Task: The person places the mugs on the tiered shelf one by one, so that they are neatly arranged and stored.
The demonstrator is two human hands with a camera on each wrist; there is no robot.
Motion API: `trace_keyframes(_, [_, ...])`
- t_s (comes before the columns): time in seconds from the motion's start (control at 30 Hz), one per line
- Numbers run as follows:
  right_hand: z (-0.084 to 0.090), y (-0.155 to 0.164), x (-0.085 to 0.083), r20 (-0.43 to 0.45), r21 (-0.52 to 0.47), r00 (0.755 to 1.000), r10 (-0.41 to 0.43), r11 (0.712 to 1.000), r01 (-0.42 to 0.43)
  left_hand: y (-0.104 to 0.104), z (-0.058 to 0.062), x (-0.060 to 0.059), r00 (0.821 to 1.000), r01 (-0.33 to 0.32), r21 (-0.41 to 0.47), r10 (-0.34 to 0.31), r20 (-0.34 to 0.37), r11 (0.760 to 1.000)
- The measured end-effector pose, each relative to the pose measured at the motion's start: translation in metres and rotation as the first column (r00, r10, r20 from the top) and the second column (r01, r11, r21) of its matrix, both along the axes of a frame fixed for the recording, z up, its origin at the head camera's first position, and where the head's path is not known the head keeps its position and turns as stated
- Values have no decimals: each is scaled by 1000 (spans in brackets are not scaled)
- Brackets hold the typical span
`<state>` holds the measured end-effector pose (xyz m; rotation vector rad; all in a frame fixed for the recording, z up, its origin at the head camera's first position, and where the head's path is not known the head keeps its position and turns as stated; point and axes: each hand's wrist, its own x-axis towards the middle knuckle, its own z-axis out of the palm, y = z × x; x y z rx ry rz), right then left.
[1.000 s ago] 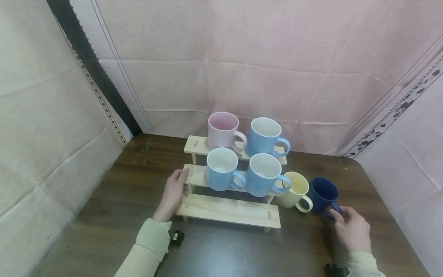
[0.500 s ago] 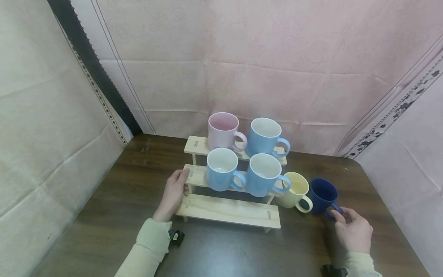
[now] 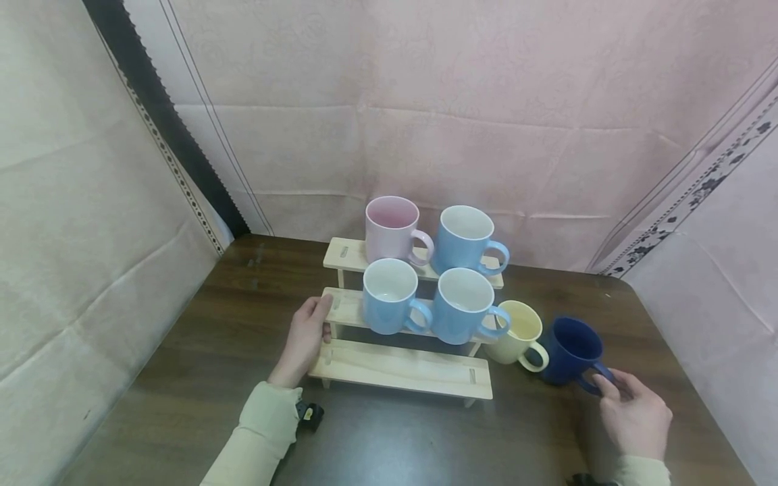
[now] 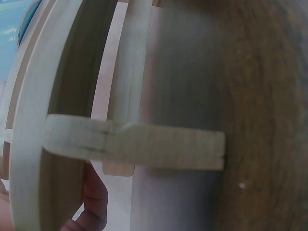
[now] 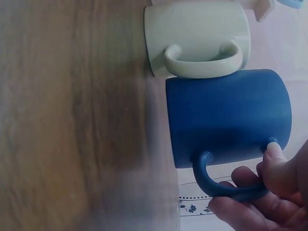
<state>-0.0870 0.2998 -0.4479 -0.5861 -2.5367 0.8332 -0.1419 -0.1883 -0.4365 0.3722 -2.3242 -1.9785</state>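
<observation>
My right hand (image 3: 610, 390) pinches the handle of a dark blue mug (image 3: 570, 349), which stands on the brown table (image 3: 395, 439) right of a cream mug (image 3: 516, 331). In the right wrist view my fingers (image 5: 250, 204) curl round the handle of the blue mug (image 5: 226, 115), with the cream mug (image 5: 197, 36) beside it. My left hand (image 3: 311, 327) holds the left end of the wooden three-step rack (image 3: 401, 368) at its middle step. The left wrist view shows the rack (image 4: 134, 144) up close with my thumb (image 4: 94, 202) under a step.
The rack's top step carries a pink mug (image 3: 392, 228) and a light blue mug (image 3: 464, 239). Two more light blue mugs (image 3: 389, 295) (image 3: 464, 305) stand on the middle step, and the lowest step is bare. Pink cloth walls close in behind and on both sides.
My right hand has drawn the dark blue mug to the right and toward me, away from the cream mug. The left hand and the rack have stayed still.
</observation>
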Motion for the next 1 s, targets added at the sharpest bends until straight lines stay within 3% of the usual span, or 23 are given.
trace_keyframes(0.47, [20, 4, 31, 34, -71, 998, -60, 996, 62, 0, 1, 0, 1000, 2, -6, -2, 4, 1000])
trace_keyframes(0.8, [38, 2, 49, 128, -114, 987, -98, 987, 113, 0, 1, 1, 1000, 5, -7, -5, 10, 1000])
trace_keyframes(1.0, [47, -6, 60, 84, -146, 988, -126, 980, 138, 0, 0, 1, 1000, 4, -11, -4, 7, 1000])
